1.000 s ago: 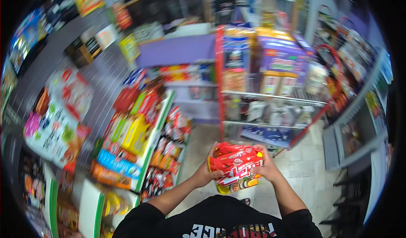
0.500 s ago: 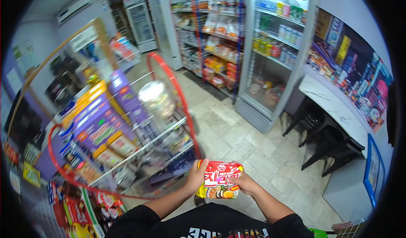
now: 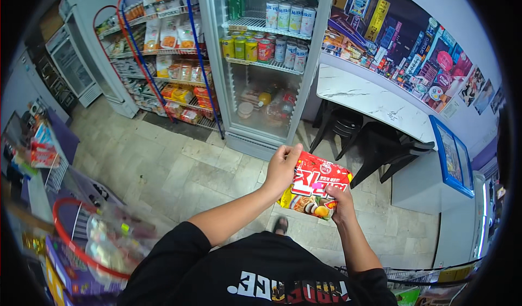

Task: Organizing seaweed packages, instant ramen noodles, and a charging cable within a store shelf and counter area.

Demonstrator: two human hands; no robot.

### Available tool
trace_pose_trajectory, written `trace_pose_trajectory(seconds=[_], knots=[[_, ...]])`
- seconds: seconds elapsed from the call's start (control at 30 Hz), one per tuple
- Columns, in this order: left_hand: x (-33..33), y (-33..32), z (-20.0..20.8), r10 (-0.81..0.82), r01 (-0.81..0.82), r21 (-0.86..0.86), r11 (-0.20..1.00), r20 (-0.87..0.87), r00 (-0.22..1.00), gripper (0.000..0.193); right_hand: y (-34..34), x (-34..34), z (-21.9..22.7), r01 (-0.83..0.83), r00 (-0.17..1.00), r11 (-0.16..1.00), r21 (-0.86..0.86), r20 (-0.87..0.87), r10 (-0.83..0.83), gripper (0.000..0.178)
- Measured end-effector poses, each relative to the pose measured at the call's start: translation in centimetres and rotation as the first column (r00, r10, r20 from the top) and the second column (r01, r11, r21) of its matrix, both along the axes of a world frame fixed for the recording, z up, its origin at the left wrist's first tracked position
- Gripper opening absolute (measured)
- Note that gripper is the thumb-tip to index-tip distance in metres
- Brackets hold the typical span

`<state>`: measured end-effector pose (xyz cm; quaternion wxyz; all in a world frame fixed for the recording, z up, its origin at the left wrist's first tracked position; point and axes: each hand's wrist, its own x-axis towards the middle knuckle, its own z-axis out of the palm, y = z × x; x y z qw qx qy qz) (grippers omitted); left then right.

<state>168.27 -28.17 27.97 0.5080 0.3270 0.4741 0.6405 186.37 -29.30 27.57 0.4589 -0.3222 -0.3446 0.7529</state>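
Two hands on one red-and-yellow instant noodle packet [image 3: 316,189], held flat at chest height above a pale tiled floor [image 3: 163,170]. Gone from ahead of the hands since a second ago: packed snack shelving, then a red wire rack; now swung round to face a glass-door drinks fridge [image 3: 266,61] stacked with cans, straight beyond the fingertips. Same two-handed hold throughout, so only the heading changed, not the carry. Off past the right hand [image 3: 342,208]: a white marble-look counter [image 3: 375,102] with dark stools [image 3: 370,143] beneath. Off past the left hand [image 3: 281,169]: blue and red wire racks of snacks [image 3: 168,61]. Left hand pinching the packet's upper left edge; right hand clasping its lower right corner, thumb on top. Hidden: the packet's underside and lower edge, behind the right hand. Blurred beyond reading: the red-rimmed rack [image 3: 92,240] at lower left. One sandalled foot [image 3: 280,225] barely visible below the packet.
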Motion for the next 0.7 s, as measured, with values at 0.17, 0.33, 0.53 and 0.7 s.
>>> trace_pose_trajectory(seconds=[0.17,0.33,0.53,0.7], knots=[[-9.6,9.1,-2.0,0.272,-0.276,0.065,0.959,0.062,0.960,0.026,12.3,-9.4,-1.8,-0.143,0.990,0.989,-0.023,-0.016,0.143,0.059],[-23.8,10.4,-1.9,0.544,-0.552,-0.033,0.833,0.233,0.806,0.020,20.1,-24.8,-1.3,-0.472,0.879,0.878,-0.081,0.026,0.475,0.062],[-39.9,6.9,-1.1,0.755,-0.755,-0.014,0.656,0.033,0.655,0.021,24.4,-43.6,-2.7,-0.765,0.644,0.644,0.020,-0.019,0.765,0.062],[-51.4,2.3,-4.2,0.650,-0.669,0.023,0.743,-0.263,0.713,0.074,23.4,-59.9,-3.5,-0.830,0.553,0.555,0.048,-0.047,0.832,0.058]])
